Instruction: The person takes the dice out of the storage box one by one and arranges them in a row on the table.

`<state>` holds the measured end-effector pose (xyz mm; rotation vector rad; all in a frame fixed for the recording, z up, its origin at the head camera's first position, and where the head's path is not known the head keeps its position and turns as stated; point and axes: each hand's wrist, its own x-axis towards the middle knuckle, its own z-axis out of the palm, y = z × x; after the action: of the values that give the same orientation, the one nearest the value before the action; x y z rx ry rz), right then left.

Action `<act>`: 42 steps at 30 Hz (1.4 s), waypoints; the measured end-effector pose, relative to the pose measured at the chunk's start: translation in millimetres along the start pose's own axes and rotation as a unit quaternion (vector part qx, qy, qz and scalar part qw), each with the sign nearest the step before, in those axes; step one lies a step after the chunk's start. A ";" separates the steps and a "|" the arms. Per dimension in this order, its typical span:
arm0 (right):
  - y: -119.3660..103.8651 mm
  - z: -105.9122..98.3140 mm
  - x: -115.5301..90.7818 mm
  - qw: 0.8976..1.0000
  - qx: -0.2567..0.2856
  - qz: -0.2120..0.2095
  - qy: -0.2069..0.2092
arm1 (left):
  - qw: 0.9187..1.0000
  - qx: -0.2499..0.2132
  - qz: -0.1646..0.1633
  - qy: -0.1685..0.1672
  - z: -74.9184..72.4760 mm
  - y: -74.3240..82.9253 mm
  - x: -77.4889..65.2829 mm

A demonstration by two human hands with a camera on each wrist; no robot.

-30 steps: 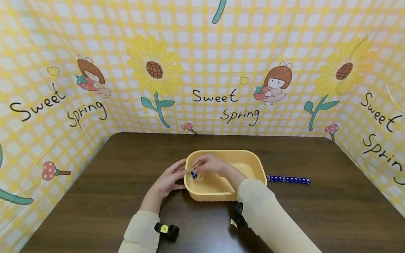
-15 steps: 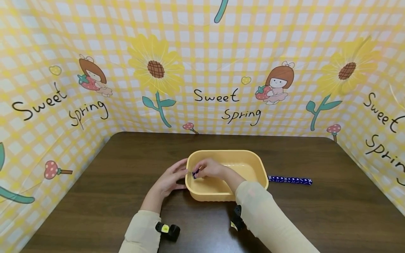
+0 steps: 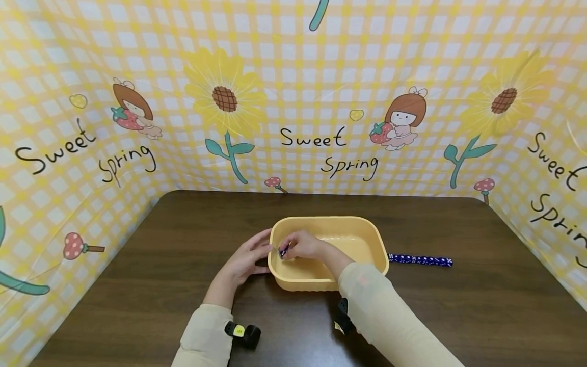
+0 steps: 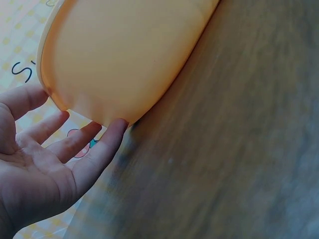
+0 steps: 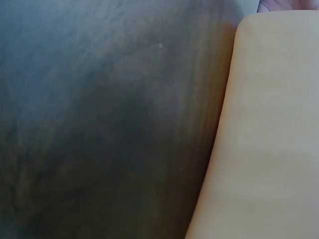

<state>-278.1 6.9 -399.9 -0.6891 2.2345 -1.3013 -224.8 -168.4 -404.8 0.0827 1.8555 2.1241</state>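
Note:
A yellow plastic bin (image 3: 357, 244) stands on the table. My left hand (image 3: 246, 259) rests its spread fingertips against the bin's left end, and in the left wrist view that hand (image 4: 55, 159) touches the end wall with fairly straight fingers. Reaching inside the bin, my right hand (image 3: 303, 245) pinches a dark blue die (image 3: 283, 252) with white pips close to the left inner wall. Its fingers cover most of the die. The right wrist view has only the bin's outer side wall (image 5: 269, 124), with the right hand out of sight.
A straight row of blue dice (image 3: 421, 260) with white pips lies on the brown table (image 3: 137, 285), extending right from the bin's right end. A yellow checked cloth (image 3: 312, 92) hangs behind and along both sides.
My right fingers have shifted slightly and closed further over the die by the bin's left wall, hiding more of it. The left hand and the bin have kept their places.

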 end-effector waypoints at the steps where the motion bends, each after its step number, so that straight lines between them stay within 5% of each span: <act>1: -0.5 0.5 0.1 1.000 -0.001 -0.001 0.000 | 1.000 -0.001 0.000 0.000 -0.2 0.3 -0.2; 23: -1.9 -1.7 -4.3 1.000 -0.003 -0.018 -0.002 | 1.000 -0.004 0.006 0.002 0.3 -3.0 0.0; 32: -11.9 -15.6 -7.5 0.999 0.034 -0.037 -0.004 | 1.000 -0.008 0.003 0.004 0.4 -1.4 -0.6; 42: -20.8 -46.5 -18.3 0.998 0.018 -0.051 0.044 | 1.000 0.005 0.000 0.018 2.3 -0.2 0.0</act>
<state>-288.6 39.9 -358.2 -0.7567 2.2646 -1.4433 -224.1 -166.1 -404.6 0.0476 1.8861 2.1292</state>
